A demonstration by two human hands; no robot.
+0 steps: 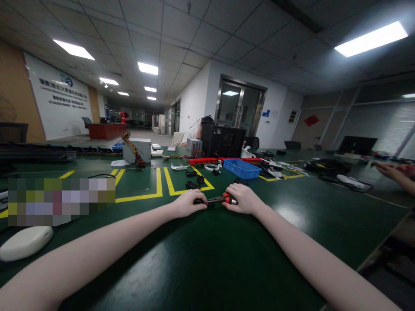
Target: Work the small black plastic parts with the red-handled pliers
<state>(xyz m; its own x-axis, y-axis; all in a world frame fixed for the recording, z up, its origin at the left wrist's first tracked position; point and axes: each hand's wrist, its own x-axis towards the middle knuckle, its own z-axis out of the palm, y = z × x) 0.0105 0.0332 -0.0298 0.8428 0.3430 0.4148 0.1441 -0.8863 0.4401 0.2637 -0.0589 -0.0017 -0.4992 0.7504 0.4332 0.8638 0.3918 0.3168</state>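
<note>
My right hand (pixel 242 199) is closed around the red-and-black handles of a pair of pliers (pixel 214 200). The pliers' metal jaws point left, towards my left hand (pixel 189 204). Thumb and fingers of that left hand pinch a small black piece (pixel 199 201), perhaps a cable end or plug; its exact kind is too small to make out. Jaws and black piece meet or nearly meet just above the green table (pixel 207 255). Beyond my hands, bundled black cables (pixel 193 185) lie on the tabletop beside yellow tape lines.
A blue plastic tray (pixel 243 172) stands past my right hand. Farther back are a black computer case (pixel 227 140) and a power supply (pixel 144 151) with coloured wires. A white rounded object (pixel 27 242) lies at near left. Another person's hand (pixel 392 172) appears at far right.
</note>
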